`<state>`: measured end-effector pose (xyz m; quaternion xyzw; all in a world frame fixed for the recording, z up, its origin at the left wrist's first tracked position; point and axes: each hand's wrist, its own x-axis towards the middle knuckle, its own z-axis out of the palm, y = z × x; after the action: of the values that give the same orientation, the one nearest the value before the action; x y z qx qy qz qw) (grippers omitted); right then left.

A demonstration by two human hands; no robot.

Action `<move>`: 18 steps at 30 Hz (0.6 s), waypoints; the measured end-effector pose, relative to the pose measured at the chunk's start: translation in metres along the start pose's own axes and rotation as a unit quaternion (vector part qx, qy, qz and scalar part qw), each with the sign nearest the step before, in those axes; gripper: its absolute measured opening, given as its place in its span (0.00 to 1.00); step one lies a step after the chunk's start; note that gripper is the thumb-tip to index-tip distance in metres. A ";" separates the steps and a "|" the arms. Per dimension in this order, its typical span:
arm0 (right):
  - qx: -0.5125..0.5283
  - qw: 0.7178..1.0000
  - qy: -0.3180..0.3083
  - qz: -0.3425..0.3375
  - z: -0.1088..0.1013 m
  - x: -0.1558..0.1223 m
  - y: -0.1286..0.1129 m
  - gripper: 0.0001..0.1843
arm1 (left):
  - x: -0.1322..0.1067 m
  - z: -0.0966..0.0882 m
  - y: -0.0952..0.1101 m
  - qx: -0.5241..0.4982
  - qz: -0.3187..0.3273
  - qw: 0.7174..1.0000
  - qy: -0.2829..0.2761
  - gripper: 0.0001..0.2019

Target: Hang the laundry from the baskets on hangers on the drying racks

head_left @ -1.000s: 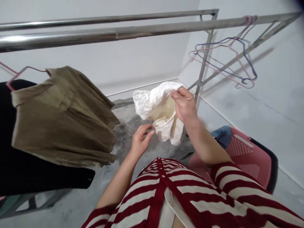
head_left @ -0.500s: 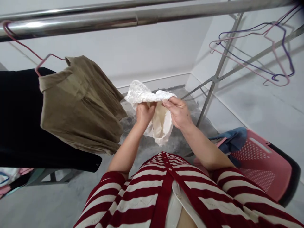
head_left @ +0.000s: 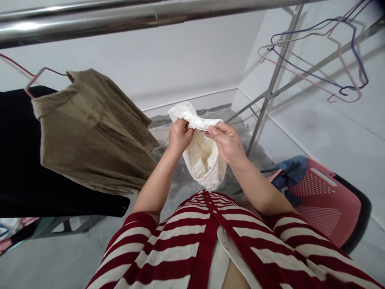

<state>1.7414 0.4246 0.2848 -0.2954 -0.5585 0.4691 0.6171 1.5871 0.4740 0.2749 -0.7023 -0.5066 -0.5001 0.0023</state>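
A white lace garment (head_left: 201, 176) hangs from my two hands in front of my body; whether it is a skirt or something else I cannot tell. Its gathered edge runs across the top, and below it a cream inside shows through a wide opening. My left hand (head_left: 179, 136) is closed on the left part of that edge, fingers partly hidden by the cloth. With thumb and fingers, my right hand (head_left: 225, 140) pinches the edge's right end.
An olive skirt (head_left: 90, 132) hangs at left, in front of black clothing (head_left: 18, 160). A metal rail (head_left: 120, 20) crosses above. Pink and purple wire hangers (head_left: 319, 60) hang at right. Lower right stands a pink basket (head_left: 327, 204) with blue cloth (head_left: 288, 172) over its rim.
My left hand has moved slightly up along the garment's edge. The lower part has opened wider and hangs lower. The view has shifted a little, so the hanging skirt appears further left.
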 end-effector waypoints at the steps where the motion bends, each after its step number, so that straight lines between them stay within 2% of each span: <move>1: -0.003 1.000 0.011 -0.001 -0.003 0.000 0.001 0.12 | 0.000 -0.002 0.002 -0.005 0.005 1.000 -0.017 0.07; 4: -0.026 0.999 0.042 -0.014 -0.013 0.002 0.001 0.13 | 0.001 -0.012 0.008 -0.014 0.019 0.999 -0.047 0.04; 6: -0.042 0.998 0.051 -0.023 -0.019 0.002 0.000 0.13 | 0.003 -0.021 0.012 -0.020 0.024 0.999 -0.039 0.05; 10: -0.065 0.997 0.033 -0.001 -0.035 -0.003 0.001 0.15 | 0.010 -0.031 0.016 -0.031 0.020 0.999 -0.010 0.10; 14: -0.088 0.993 0.072 -0.015 -0.056 -0.007 0.008 0.16 | 0.018 -0.028 0.018 -0.028 0.023 0.999 -0.031 0.11; 16: -0.110 0.990 0.087 -0.027 -0.063 -0.007 0.012 0.16 | 0.019 -0.021 0.019 -0.044 0.022 0.997 -0.066 0.11; 18: -0.146 0.986 0.070 -0.039 -0.064 -0.007 0.013 0.15 | 0.020 -0.014 0.021 -0.065 0.024 0.992 -0.110 0.12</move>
<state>1.8008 0.4336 0.2575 -0.3925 -0.5875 0.3358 0.6229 1.5917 0.4703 0.3065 -0.7637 -0.4532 -0.4515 -0.0872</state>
